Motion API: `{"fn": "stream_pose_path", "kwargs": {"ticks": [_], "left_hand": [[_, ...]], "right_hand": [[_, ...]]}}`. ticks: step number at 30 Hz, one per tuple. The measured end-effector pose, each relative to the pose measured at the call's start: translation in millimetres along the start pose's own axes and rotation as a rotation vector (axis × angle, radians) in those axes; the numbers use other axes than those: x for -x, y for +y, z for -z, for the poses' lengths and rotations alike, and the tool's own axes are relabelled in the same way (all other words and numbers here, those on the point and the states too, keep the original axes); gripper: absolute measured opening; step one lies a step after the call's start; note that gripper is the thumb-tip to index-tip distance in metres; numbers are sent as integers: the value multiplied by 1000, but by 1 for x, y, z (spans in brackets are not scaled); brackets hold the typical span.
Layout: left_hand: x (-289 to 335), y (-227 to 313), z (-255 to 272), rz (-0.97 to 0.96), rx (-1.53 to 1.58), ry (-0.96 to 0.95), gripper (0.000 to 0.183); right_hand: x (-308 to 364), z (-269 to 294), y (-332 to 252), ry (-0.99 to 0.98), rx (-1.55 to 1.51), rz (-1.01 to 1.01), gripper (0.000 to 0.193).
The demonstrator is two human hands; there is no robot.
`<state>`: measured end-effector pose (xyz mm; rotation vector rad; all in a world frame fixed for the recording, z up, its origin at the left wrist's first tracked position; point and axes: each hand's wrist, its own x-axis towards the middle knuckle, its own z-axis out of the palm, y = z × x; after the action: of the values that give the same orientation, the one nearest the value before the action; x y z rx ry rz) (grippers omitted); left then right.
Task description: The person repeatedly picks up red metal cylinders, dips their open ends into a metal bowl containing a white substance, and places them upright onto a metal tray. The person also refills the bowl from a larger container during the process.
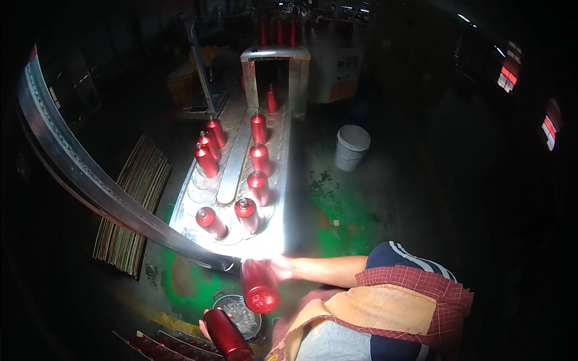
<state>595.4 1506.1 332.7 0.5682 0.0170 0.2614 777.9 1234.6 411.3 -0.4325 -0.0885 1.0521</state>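
My right hand (281, 268) is closed round a metallic red bottle (260, 292), held just off the near end of a conveyor with its round base facing me. Glare washes out part of those fingers. Lower and to the left, my left hand (204, 328) grips a second red bottle (227, 337); only some fingertips show beside it. On the bright conveyor (205, 195), several more red bottles stand in two rows, the closest being a left one (211, 222) and a right one (247, 216). Beneath the held bottles sits a round metal pot (253, 328) containing clear, shiny pieces I cannot make out.
A curved metal rail (90, 162) sweeps past the left side. Stacked flat sheets (133, 201) lean beyond it. A white bucket (351, 148) stands right of the conveyor, and a metal arch (276, 55) spans its far end. Trays of red bottles (159, 348) lie lower left.
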Motion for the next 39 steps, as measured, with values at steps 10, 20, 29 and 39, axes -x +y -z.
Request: {"fn": "stream_pose_path", "kwargs": {"ticks": [10, 20, 29, 39], "left_hand": [[-123, -91, -246, 178, -126, 189, 50], [-331, -87, -342, -96, -364, 204, 73], [-497, -110, -330, -370, -274, 241, 48], [-511, -115, -358, -674, -644, 485, 60]], "right_hand": [[189, 43, -238, 207, 219, 301, 49], [194, 131, -392, 470, -47, 600, 39], [13, 32, -663, 558, 652, 910, 51], [-367, 36, -723, 286, 1973, 1055, 46]]}}
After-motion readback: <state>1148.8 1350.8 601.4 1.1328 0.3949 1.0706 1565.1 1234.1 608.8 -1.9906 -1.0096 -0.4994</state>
